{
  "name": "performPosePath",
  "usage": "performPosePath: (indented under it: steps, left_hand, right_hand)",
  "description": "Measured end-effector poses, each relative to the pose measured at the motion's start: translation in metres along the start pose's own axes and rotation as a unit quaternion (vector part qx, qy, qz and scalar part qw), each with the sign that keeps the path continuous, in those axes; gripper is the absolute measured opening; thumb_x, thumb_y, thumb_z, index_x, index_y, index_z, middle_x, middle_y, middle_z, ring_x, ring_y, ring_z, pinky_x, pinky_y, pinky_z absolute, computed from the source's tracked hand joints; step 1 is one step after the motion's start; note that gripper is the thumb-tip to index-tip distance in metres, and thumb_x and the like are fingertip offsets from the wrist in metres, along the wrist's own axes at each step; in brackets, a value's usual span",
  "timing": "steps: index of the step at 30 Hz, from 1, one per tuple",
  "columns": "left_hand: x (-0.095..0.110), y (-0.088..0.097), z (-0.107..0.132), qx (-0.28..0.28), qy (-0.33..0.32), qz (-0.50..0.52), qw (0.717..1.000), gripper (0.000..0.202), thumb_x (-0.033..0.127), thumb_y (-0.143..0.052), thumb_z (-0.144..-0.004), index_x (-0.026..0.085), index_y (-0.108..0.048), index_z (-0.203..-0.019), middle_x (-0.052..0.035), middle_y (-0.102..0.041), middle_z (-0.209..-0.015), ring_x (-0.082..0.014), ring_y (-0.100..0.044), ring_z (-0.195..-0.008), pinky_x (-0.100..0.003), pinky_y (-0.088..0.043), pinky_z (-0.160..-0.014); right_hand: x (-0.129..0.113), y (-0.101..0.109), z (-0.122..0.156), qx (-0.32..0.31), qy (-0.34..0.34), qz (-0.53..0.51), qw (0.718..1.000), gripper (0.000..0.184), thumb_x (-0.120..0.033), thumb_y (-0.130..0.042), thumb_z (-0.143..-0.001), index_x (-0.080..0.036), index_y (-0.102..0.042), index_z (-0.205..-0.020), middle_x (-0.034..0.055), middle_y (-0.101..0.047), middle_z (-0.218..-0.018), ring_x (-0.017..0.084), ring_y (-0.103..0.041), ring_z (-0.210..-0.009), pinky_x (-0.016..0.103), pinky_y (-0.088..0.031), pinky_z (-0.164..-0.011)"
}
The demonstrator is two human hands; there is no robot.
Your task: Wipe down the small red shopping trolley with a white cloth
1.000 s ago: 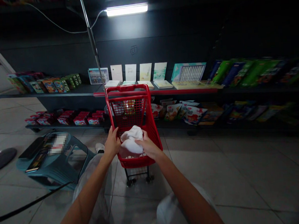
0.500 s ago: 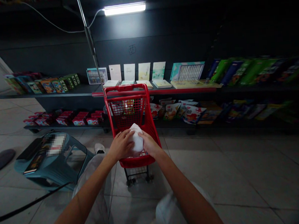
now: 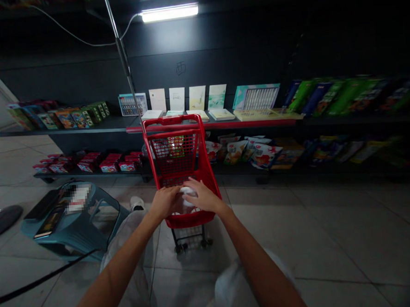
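Observation:
A small red shopping cart [image 3: 211, 174] stands in front of me. Over the near end of its basket, both my hands are around a crumpled white cloth [image 3: 188, 190], possibly tissue; I cannot tell which. My left hand [image 3: 167, 202] holds it from the left with bent fingers. From the right, my right hand [image 3: 202, 196] lies across its top, fingers curved over it. Only a small white part shows between the hands. The palms and the lower side of the cloth are hidden.
A shelf [image 3: 115, 124] behind the cart carries booklets, pen sets and snack packs. Below are red boxes [image 3: 111, 162] and snack bags [image 3: 266, 155]. At left stands a blue-grey stool [image 3: 76, 228] with flat items on it. A metal pole [image 3: 122, 56] rises beside the cart.
The white cloth has sunk lower between my hands and is more covered. My right hand has come up and over it, while the left has shifted slightly. The cart has hardly moved.

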State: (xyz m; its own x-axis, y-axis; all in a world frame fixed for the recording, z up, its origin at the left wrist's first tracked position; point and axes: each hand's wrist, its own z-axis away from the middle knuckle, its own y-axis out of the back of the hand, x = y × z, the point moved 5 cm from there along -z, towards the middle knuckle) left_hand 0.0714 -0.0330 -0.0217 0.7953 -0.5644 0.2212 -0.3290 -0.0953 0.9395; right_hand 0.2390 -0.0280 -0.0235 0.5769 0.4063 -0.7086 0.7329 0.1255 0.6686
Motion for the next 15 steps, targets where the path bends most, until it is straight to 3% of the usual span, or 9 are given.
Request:
performPosePath:
  steps: [2, 5, 7, 10, 15]
  left_hand:
    - [0.003, 0.002, 0.001, -0.009, -0.013, 0.003, 1.000, 0.028, 0.037, -0.051, -0.105, 0.024, -0.071, -0.118, -0.0076, -0.078, -0.112, -0.0230, -0.073, -0.101, -0.032, -0.050, -0.086]
    - [0.005, 0.006, 0.002, 0.005, -0.014, 0.030, 0.999, 0.031, 0.045, -0.051, -0.104, 0.025, -0.072, -0.114, -0.0060, -0.078, -0.113, -0.0215, -0.073, -0.101, -0.030, -0.048, -0.085]
    - [0.004, 0.008, 0.002, 0.017, 0.002, 0.040, 0.999, 0.033, 0.046, -0.049, -0.104, 0.025, -0.072, -0.114, -0.0052, -0.078, -0.113, -0.0206, -0.072, -0.101, -0.029, -0.047, -0.085]
    - [0.003, 0.007, 0.001, 0.006, 0.024, 0.015, 1.000, 0.034, 0.044, -0.046, -0.104, 0.025, -0.074, -0.106, -0.0051, -0.080, -0.104, -0.0205, -0.072, -0.093, -0.029, -0.044, -0.079]
    - [0.001, 0.005, 0.000, -0.022, 0.043, -0.026, 0.998, 0.046, 0.042, -0.036, -0.107, 0.024, -0.074, -0.088, -0.0075, -0.078, -0.085, -0.0211, -0.071, -0.080, -0.029, -0.036, -0.069]
  right_hand:
    - [0.006, -0.008, 0.003, -0.100, -0.031, 0.014, 0.994, 0.037, -0.034, -0.066, -0.092, -0.020, -0.066, -0.126, 0.0095, -0.074, -0.114, 0.024, -0.070, -0.104, 0.034, -0.050, -0.092]
    - [0.013, -0.011, 0.005, -0.134, -0.044, 0.075, 0.987, 0.024, -0.035, -0.060, -0.096, -0.016, -0.073, -0.104, 0.0101, -0.077, -0.098, 0.022, -0.070, -0.088, 0.027, -0.045, -0.078]
    - [0.012, -0.011, 0.004, -0.148, -0.023, 0.091, 0.984, 0.022, -0.032, -0.060, -0.096, -0.016, -0.075, -0.099, 0.0102, -0.077, -0.099, 0.022, -0.070, -0.090, 0.026, -0.043, -0.077]
    - [0.006, -0.016, 0.006, -0.185, -0.004, 0.071, 0.980, 0.022, -0.026, -0.060, -0.094, -0.016, -0.075, -0.107, 0.0095, -0.078, -0.106, 0.022, -0.071, -0.093, 0.026, -0.045, -0.080]
    - [-0.004, -0.030, 0.011, -0.229, 0.011, 0.031, 0.973, 0.028, -0.030, -0.059, -0.096, -0.015, -0.073, -0.114, 0.0122, -0.077, -0.118, 0.026, -0.070, -0.104, 0.031, -0.048, -0.094]
